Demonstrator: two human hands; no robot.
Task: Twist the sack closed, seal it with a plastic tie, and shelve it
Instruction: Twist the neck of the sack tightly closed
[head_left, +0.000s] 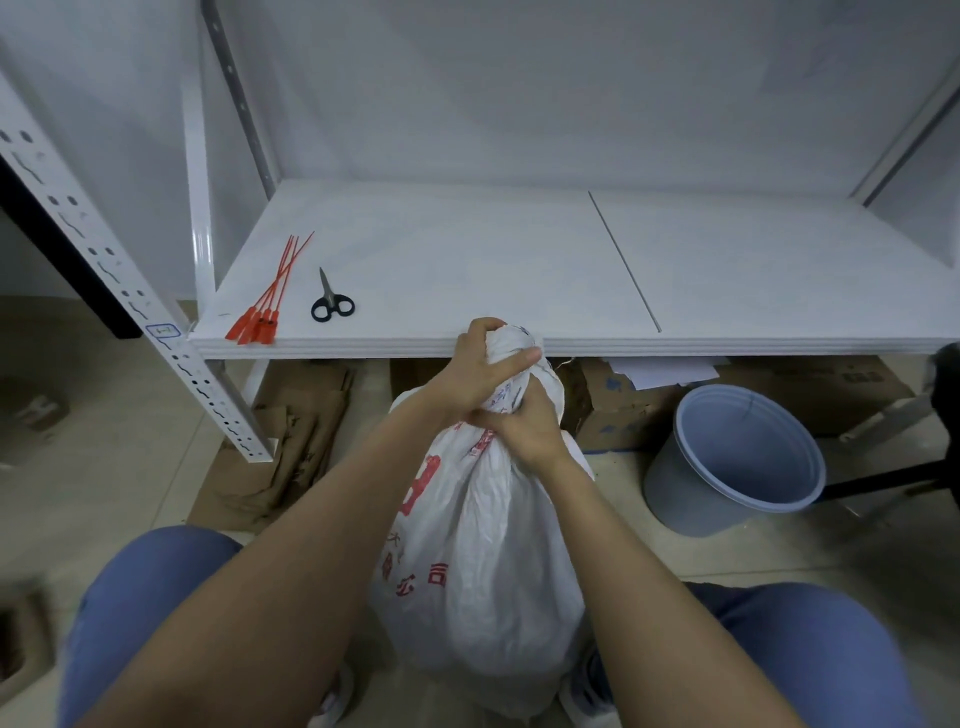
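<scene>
Left hand (483, 370) and right hand (525, 432) grip red-printed sack (493, 571) neck; characters unreadable.

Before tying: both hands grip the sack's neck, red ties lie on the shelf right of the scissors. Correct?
No: head view shows the red ties left of the scissors on the shelf. Left hand and right hand do grip the sack's neck.
</scene>
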